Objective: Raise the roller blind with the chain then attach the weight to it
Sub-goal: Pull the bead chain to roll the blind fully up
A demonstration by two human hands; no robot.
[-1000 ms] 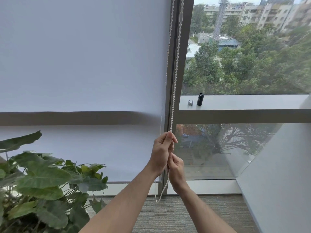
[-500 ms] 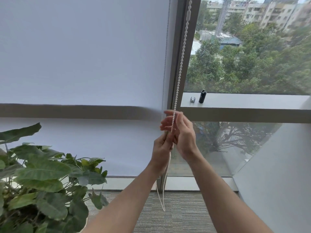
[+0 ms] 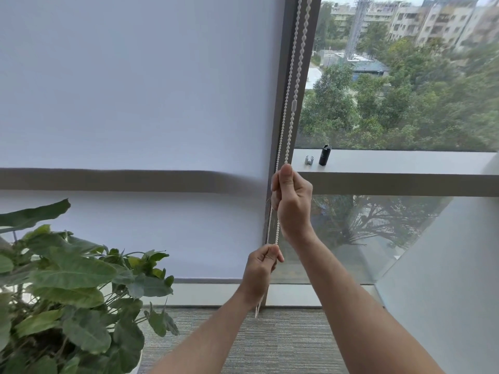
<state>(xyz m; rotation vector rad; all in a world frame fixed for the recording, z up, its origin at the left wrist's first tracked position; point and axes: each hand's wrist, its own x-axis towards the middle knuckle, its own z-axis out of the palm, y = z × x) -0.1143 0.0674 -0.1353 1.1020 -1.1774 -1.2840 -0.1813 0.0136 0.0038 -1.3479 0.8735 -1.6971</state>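
the top of the blind (image 3: pixel 135 85) and its roller lie beyond the upper edge, as does the top of the chain (image 3: pixel 293 76). the chain vanishes inside the right hand (image 3: pixel 293 203) and again inside the left hand (image 3: pixel 260 268), whose fingers are curled out of sight. the plant (image 3: pixel 59 287) is cut off at the left and bottom edges. the small metal piece (image 3: pixel 309 160) on the ledge (image 3: pixel 405 160) is too small to make out.

No text, label, brand, number or sign can be read anywhere in view. The roller blind (image 3: pixel 135 82) is plain white fabric, the small black cylinder (image 3: pixel 324 155) on the window ledge (image 3: pixel 405 160) shows no legible marking, and the distant buildings carry no readable lettering.
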